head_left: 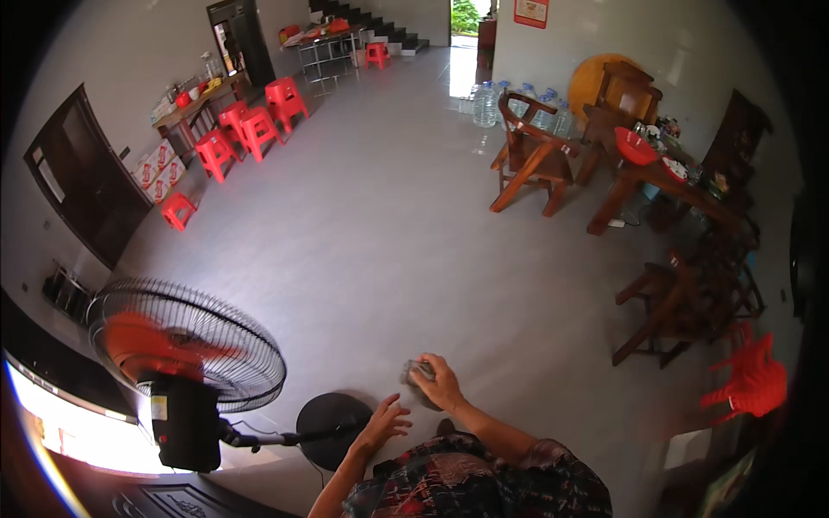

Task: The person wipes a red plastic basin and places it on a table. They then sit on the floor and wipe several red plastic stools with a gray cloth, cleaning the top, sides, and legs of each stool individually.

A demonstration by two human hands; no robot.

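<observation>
My right hand (442, 386) is closed around a small greyish, roundish thing (409, 373), held out in front of my body. Its top looks pale and partly see-through, but it is too small and too covered by my fingers to name. Just to the left, my left hand (385, 423) hangs in the air with its fingers apart and holds nothing. The round black base (335, 431) of a standing fan lies beside and below that hand. The fan's wire cage (199, 345) and black motor housing (188, 423) lean toward the left.
Red plastic stools (257, 131) stand along the left wall by a side table (203, 108). At the right are a wooden armchair (534, 160), a wooden table (635, 173) with a red basin (635, 147), and red plastic chairs (756, 380). Large water bottles (485, 105) stand against the far wall.
</observation>
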